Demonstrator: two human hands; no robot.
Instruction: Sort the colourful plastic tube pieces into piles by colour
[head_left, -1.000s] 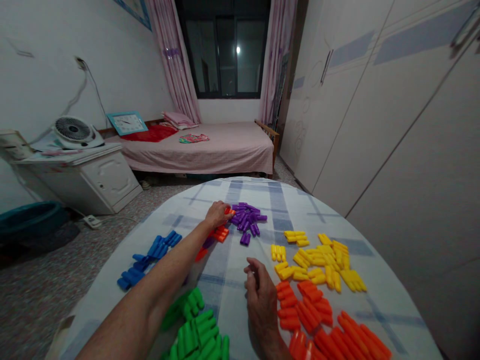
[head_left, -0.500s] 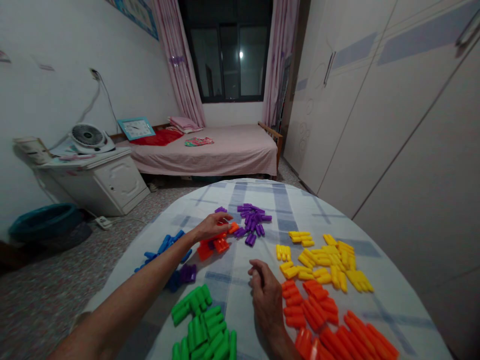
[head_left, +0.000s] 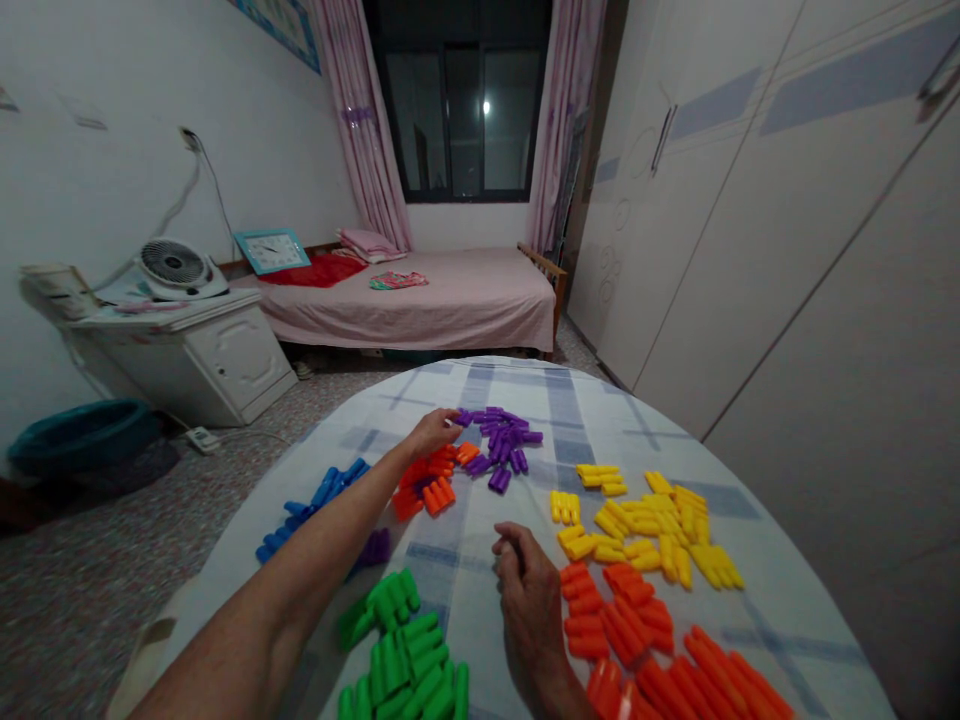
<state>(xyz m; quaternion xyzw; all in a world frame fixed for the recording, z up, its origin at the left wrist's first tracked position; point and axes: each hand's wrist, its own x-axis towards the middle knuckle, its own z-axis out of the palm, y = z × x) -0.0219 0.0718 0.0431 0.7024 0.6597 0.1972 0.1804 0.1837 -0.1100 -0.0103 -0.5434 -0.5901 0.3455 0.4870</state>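
Note:
My left hand [head_left: 436, 434] reaches to the far middle of the table, its fingertips closed on a purple plastic block [head_left: 465, 417] at the left edge of a pile of purple blocks [head_left: 508, 436]. Below that hand lie orange-red blocks [head_left: 438, 494], shaped like short joined tubes. My right hand [head_left: 528, 590] rests on the cloth with its fingers curled in and nothing visible in them. Beside it on the right are orange blocks [head_left: 628, 627] and, further up, yellow blocks [head_left: 651, 515]. Green blocks [head_left: 409, 650] lie to its left.
Blue blocks [head_left: 322, 500] and a dark purple block [head_left: 377, 546] lie by my left forearm, which partly hides them. A checked cloth covers the round table [head_left: 480, 385]. Beyond stand a bed [head_left: 465, 300], a white cabinet [head_left: 232, 350] with a fan [head_left: 176, 266], and a wardrobe [head_left: 750, 220].
My left hand has moved a little farther away, and the purple block at its fingers has shifted right against the purple pile. My right hand has stayed nearly still.

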